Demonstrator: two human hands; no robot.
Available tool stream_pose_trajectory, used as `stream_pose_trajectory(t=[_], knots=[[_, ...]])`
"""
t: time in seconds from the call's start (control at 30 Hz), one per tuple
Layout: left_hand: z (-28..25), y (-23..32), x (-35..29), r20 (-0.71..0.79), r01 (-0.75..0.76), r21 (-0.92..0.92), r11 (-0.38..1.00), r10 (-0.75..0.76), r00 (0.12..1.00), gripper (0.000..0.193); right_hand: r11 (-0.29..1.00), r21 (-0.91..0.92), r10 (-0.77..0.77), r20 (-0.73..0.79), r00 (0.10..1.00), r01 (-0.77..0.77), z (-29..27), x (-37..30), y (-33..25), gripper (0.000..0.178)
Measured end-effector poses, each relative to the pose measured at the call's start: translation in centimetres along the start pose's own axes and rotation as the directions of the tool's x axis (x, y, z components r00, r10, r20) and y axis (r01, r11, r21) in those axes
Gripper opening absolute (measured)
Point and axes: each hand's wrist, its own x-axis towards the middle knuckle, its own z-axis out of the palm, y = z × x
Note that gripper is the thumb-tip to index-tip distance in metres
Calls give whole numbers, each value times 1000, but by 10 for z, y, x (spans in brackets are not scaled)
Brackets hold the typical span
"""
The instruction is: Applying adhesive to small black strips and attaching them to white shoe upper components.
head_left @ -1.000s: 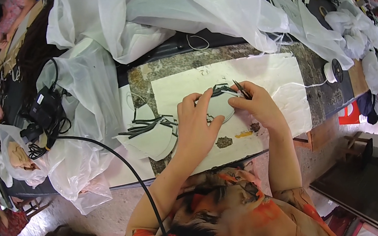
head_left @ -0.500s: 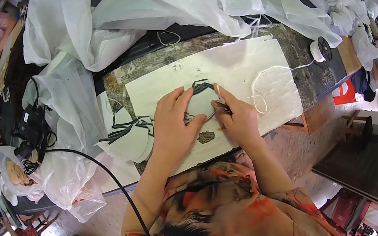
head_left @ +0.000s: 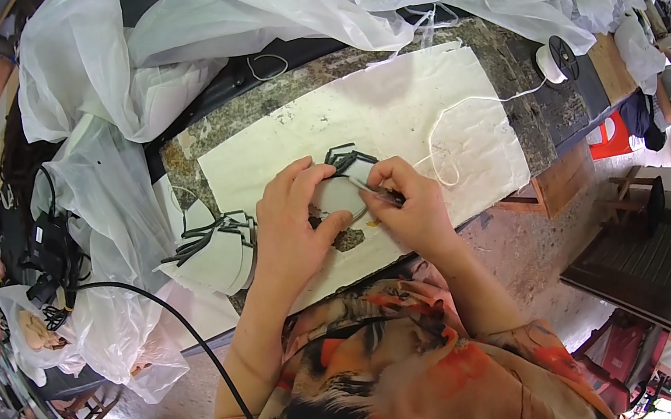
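Grey oval piece (head_left: 342, 195) being worked on the cream sheet (head_left: 425, 106)
It is being pinned by the flat left hand (head_left: 293, 221); a thin tool (head_left: 377, 193) is being pinched by the right hand (head_left: 410, 206); finished pieces (head_left: 214, 252) are stacked at nine o'clock.

The left hand (head_left: 293, 221) presses flat on a pale round fabric piece (head_left: 342, 195) with dark straps (head_left: 347, 157) at its far edge. The right hand (head_left: 408, 208), just beside it, pinches a thin tool (head_left: 374, 193) against that piece. Left of the left hand lies a stack of similar pieces (head_left: 214, 252). White thread (head_left: 461, 113) runs from beyond the right hand to a spool (head_left: 556, 59). Both hands rest on a cream sheet (head_left: 390, 111).
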Motion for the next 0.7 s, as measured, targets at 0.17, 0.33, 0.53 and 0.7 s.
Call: stream_pose_trajectory(t=[0.17, 0.33, 0.53, 0.7], knots=[[-8, -3, 8, 93, 15, 9, 1000, -16, 996, 64, 958, 275, 59, 111, 992, -88, 0, 3, 6, 18], [-14, 2, 8, 158, -31, 174, 984, 4, 988, 68, 686, 673, 114, 275, 955, -276, -12, -6, 7, 13], [-14, -6, 5, 190, -88, 210, 974, 48, 981, 69, 216, 853, 83, 469, 879, -475, -41, -20, 23, 11], [-10, 12, -7, 26, -93, 109, 990, 91, 996, 59, 778, 401, 276, 475, 836, -485, -59, -28, 22, 13]])
